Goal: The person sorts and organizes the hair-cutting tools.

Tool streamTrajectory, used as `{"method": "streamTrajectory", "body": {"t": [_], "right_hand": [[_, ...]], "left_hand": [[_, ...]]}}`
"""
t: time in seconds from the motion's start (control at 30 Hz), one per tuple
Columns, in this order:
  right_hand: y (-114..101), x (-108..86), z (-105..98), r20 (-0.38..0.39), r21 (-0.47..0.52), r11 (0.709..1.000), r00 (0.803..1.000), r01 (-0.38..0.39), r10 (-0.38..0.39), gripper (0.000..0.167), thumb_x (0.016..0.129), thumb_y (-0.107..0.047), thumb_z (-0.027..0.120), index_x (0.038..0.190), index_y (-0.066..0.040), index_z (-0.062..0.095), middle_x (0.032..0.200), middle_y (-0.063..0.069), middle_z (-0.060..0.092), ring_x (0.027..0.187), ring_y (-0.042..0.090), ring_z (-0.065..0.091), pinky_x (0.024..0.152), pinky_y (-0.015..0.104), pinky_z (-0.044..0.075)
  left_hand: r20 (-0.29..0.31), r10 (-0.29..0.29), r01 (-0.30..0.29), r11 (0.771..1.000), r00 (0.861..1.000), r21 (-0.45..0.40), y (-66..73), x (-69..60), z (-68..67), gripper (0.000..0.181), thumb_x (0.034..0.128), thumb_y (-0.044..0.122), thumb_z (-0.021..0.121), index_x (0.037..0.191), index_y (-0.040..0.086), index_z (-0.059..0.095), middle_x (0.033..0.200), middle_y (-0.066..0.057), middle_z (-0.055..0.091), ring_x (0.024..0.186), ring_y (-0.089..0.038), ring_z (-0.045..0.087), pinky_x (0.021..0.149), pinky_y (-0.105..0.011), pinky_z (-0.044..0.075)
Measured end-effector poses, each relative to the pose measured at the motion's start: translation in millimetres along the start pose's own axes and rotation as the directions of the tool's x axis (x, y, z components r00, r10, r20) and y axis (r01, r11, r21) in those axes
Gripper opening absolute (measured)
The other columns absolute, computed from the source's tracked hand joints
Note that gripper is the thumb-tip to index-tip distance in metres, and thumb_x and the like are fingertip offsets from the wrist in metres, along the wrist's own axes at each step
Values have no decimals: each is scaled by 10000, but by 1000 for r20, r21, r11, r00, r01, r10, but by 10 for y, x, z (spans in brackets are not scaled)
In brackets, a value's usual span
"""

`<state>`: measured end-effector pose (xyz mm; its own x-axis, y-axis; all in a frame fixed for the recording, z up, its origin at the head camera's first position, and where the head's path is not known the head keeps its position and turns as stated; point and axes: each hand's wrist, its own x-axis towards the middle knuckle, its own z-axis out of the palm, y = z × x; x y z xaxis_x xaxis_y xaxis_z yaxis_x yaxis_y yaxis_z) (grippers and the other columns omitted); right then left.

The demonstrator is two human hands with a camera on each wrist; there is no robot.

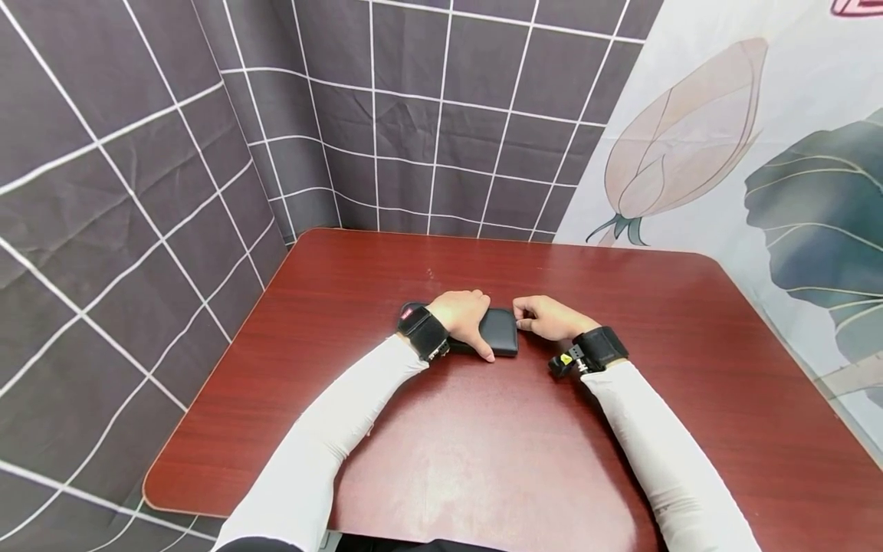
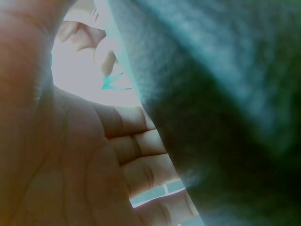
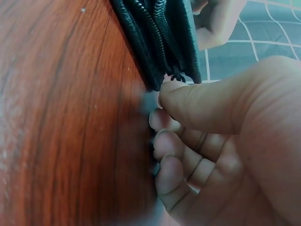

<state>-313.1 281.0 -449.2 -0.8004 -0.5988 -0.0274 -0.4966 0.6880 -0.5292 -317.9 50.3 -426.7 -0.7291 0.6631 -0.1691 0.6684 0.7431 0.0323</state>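
A black zippered wallet (image 1: 500, 331) lies on the table, partly covered by my left hand (image 1: 462, 313). That hand grips the wallet across its width, thumb at the near edge and fingers at the far one. In the left wrist view the textured wallet side (image 2: 211, 70) fills the right half. My right hand (image 1: 549, 318) is at the wallet's right end. Seen from the right wrist, its thumb and index finger pinch at the zipper's end, mostly hiding the pull. Two rows of zipper teeth (image 3: 155, 37) stand slightly apart there.
The reddish-brown wooden table (image 1: 441, 445) extends around both hands. Behind it and on the left hangs a dark grey cloth (image 1: 407, 130) with white grid lines. A white cloth with a flower print (image 1: 683, 146) hangs at the right. Both wrists wear black straps.
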Motion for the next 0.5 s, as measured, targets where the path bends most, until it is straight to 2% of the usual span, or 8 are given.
{"method": "streamTrajectory", "body": {"t": [0.5], "right_hand": [[-37,-26,-27,40,3,1000,999,6,-6,221,933,-17,672,784,-117,543,707,-59,480,707,136,500,701,277,391]], "left_hand": [[4,2,-2,1000,1000,10,-1,6,14,963,636,786,818,1275,105,581,1168,-38,621,986,-172,652,903,-351,557]]}}
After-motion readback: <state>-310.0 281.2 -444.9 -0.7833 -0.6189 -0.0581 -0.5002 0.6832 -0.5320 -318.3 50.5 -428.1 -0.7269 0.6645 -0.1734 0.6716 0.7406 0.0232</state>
